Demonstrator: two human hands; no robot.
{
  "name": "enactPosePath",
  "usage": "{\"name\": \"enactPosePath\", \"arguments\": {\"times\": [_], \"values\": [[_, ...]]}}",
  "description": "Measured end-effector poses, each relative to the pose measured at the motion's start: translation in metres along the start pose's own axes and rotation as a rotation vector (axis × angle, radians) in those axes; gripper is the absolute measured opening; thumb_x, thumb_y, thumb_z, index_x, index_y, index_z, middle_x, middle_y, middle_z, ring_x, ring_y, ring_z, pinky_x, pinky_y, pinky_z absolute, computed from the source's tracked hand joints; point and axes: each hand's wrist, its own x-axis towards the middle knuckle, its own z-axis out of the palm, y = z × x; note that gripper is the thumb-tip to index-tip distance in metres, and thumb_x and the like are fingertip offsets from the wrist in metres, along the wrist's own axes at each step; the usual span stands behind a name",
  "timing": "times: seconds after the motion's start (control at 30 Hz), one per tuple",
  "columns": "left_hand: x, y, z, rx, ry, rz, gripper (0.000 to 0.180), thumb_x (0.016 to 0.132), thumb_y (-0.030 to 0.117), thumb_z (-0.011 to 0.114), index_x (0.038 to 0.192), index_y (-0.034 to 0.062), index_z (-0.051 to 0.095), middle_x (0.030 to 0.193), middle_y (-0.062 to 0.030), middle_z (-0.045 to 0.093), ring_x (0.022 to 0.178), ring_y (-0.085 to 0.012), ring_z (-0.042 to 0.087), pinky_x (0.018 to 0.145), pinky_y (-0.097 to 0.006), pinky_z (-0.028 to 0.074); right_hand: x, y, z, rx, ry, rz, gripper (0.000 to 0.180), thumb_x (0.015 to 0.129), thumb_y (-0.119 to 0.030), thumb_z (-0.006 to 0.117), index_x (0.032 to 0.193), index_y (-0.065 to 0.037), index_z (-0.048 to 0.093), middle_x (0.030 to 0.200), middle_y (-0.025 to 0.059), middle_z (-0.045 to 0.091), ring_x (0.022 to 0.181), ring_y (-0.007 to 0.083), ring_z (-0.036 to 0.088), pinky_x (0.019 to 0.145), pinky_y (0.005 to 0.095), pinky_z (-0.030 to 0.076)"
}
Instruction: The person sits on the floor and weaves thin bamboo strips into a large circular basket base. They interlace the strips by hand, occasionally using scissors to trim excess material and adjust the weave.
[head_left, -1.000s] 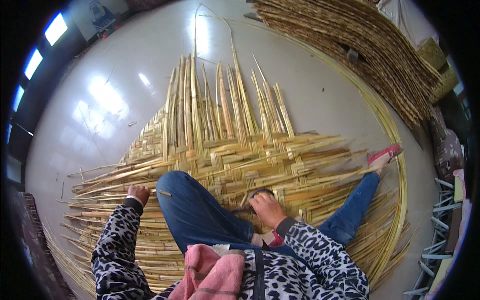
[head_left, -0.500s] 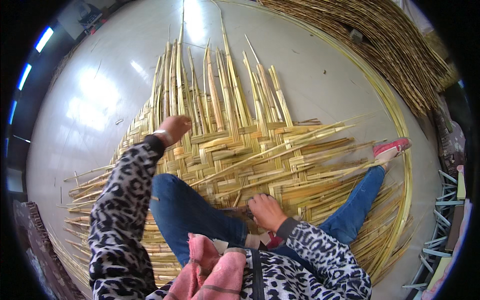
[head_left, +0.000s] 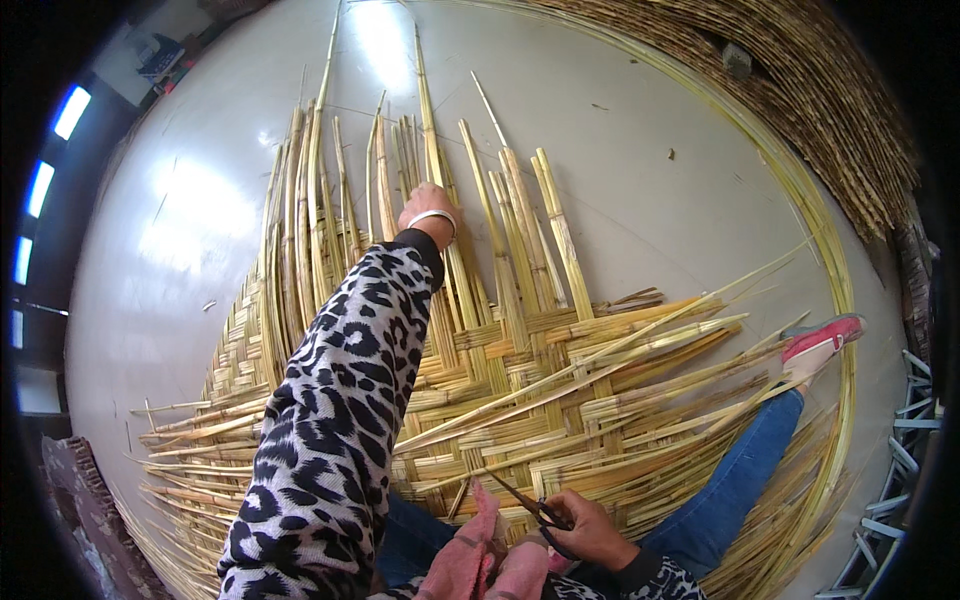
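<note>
A half-woven mat (head_left: pixel 480 375) of flat, yellow-brown split reeds lies on the floor before me, with loose reed ends fanning out to both sides. Several reed strips (head_left: pixel 295 200) point away from its far edge. My left hand (head_left: pixel 428 208) reaches out over these far strips, a white bangle at its wrist; its fingers are curled round a reed strip (head_left: pixel 423 110), though the fingertips are partly hidden. Close to my body, my right hand (head_left: pixel 592 530) is closed on dark-handled scissors (head_left: pixel 520 498), their blades pointing up and left over the weave.
My right foot, in a red shoe (head_left: pixel 825 338), rests at the mat's right side. Long reeds (head_left: pixel 800 190) curve along the floor there. A big bundle of brown stalks (head_left: pixel 820 100) lies at the far right, above pale metal stands (head_left: pixel 885 525). Pink cloth (head_left: pixel 465 555) hangs near my right hand.
My left hand has moved right and farther away, onto the upright reed strips. My body leans forward. The scissors in my right hand now show plainly, lower in view.
</note>
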Motion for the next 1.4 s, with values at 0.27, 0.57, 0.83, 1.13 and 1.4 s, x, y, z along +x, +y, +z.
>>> {"name": "enactPosePath", "arguments": {"times": [0.27, 0.57, 0.83, 1.13, 1.4], "values": [[0.027, -0.015, -0.040, -0.928, -0.259, -0.169, 0.020, 0.079, 0.021, 0.076, 0.078, 0.0024, 0.068, 0.087, -0.0138, 0.071, 0.088, -0.0256, 0.070, 0.067, -0.038, 0.055, 0.034, 0.001, -0.017, 0.057, 0.076, -0.020, 0.052, 0.084, -0.030, 0.078, 0.114, -0.003, 0.046, 0.090, 0.0068, 0.060, 0.080, 0.0153, 0.059, 0.075, 0.0319, 0.050], [-0.024, -0.009, -0.205, -1.419, -0.354, 0.192, 0.033, 0.098, 0.030, 0.059, 0.117, 0.0029, 0.058, 0.103, -0.0086, 0.069, 0.099, -0.0222, 0.067, 0.089, -0.039, 0.053, 0.076, -0.188, -0.096, -0.623, 0.346, -0.356, 0.070, 0.076, -0.050, 0.079, 0.115, -0.001, 0.048, 0.100, 0.0167, 0.062, 0.091, 0.0298, 0.062, 0.081, 0.0394, 0.050], [-0.078, -0.023, -0.296, -0.975, -0.102, 0.538, 0.030, 0.090, 0.022, 0.070, 0.107, -0.0025, 0.068, 0.096, -0.0108, 0.072, 0.088, -0.0173, 0.070, 0.084, -0.032, 0.056, 0.079, -0.344, -0.076, -1.205, 0.602, -0.484, 0.080, 0.071, -0.066, 0.073, 0.116, -0.002, 0.054, 0.114, 0.0213, 0.060, 0.113, 0.0367, 0.055, 0.096, 0.0465, 0.046], [-0.096, -0.035, -0.302, -0.914, -0.116, 0.750, 0.028, 0.088, 0.020, 0.073, 0.105, -0.0020, 0.070, 0.094, -0.0084, 0.073, 0.087, -0.0137, 0.067, 0.082, -0.028, 0.053, 0.073, -0.388, -0.042, -1.366, 0.670, -0.666, 0.067, 0.072, -0.062, 0.073, 0.104, -0.004, 0.060, 0.098, 0.0176, 0.067, 0.100, 0.0329, 0.063, 0.084, 0.0453, 0.052], [-0.095, -0.043, -0.296, -0.925, -0.148, 0.697, 0.032, 0.087, 0.020, 0.074, 0.106, -0.0046, 0.069, 0.094, -0.0086, 0.072, 0.086, -0.0129, 0.067, 0.081, -0.027, 0.052, 0.070, -0.393, -0.032, -1.615, 0.638, -0.755, 0.040, 0.080, -0.040, 0.069, 0.099, -0.005, 0.063, 0.073, 0.0151, 0.068, 0.072, 0.0327, 0.070, 0.067, 0.0426, 0.057]]}}
